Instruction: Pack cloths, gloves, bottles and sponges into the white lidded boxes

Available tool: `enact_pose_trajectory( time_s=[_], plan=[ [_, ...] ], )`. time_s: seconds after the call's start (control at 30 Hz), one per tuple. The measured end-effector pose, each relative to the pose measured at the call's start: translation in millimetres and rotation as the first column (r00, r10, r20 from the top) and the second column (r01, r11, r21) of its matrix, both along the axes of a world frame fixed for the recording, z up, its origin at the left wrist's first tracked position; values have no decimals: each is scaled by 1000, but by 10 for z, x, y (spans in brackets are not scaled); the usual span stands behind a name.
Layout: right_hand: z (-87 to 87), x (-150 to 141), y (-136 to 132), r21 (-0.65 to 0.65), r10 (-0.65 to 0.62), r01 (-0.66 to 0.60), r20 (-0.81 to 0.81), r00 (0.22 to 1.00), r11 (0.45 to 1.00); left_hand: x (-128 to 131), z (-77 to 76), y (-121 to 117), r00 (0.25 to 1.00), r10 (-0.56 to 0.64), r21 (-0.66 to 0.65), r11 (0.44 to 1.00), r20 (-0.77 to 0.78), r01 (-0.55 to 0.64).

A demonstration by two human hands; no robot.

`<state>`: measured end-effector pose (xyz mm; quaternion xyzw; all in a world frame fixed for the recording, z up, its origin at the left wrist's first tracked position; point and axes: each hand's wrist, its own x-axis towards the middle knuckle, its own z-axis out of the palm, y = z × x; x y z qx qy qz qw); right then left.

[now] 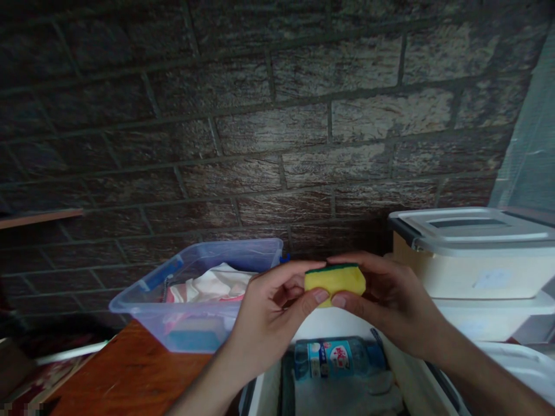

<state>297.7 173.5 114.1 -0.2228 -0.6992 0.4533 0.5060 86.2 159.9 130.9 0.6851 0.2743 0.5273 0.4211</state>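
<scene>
A yellow sponge with a dark green scouring side [335, 284] is held up between my two hands. My left hand [277, 300] pinches its left part, thumb on the yellow face and fingers along the green top. On the other side, my right hand [381, 289] grips it the same way. Right below is an open white bin [429, 381], in which a bottle with a blue label [329, 358] lies on its side. Greyish items [347, 396] lie in front of the bottle; their kind is unclear.
A clear bluish plastic tub [143, 297] with white and pink cloth [221, 281] stands at left on a brown wooden surface [134, 375]. Stacked lidded white boxes [481, 271] rise at right. A brick-patterned wall [260, 133] closes off the back.
</scene>
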Motion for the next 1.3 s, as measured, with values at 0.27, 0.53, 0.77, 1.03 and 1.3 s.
enact_pose_trajectory(
  time_s=[0.27,0.53,0.77,1.03,1.3],
  plan=[
    [29,19,-25,156,-72,57,89,993,986,-4,-11,36,999,49,-68,996,9,-48],
    [29,-9,19,-3,18,-19,-46,999,1000,-61,83,4,983,-173,-244,953,62,183],
    [55,-17,95,-138,46,-62,-114,992,989,-37,4,72,992,-111,-239,963,61,123],
    [38,-49,74,-133,123,-141,-135,983,981,-9,-10,87,990,-114,-148,981,85,126],
    [43,-28,72,-119,71,-77,-52,996,990,-20,-1,104,990,-85,-135,986,109,99]
  ],
)
